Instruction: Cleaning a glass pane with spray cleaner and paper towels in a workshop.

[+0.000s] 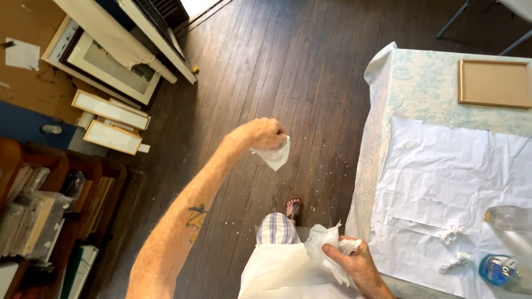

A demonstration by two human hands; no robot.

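Head view, the only one.

Left hand (259, 134) is out in front over the dark wood floor (266, 66), arm extended, fist clenched on a small white wad of paper (275, 155) that hangs just below the knuckles. Held away from the body and off the table, likely so loose bits drop to the floor: white flecks are scattered on the boards under and beyond that hand.

Right hand (354, 260) sits low, close to the body, fingers wrapped around a bigger crumpled white paper (324, 243) bunched above and left of the thumb. It is just beside the table edge, so within easy reach of the work surface.

Right of that hand: table (388, 94) under a pale floral cloth, with creased white paper sheets (454, 171) laid on top, probably as protection. Two small twisted paper scraps (451, 235) lie on the sheets near the right hand. Further right, a spray bottle (501, 271) with blue liquid lies on its side. A bare wooden frame (494, 83) sits at the far end.

Far left of the left hand: framed pictures (111, 111) leaning against the wall, out of the way.
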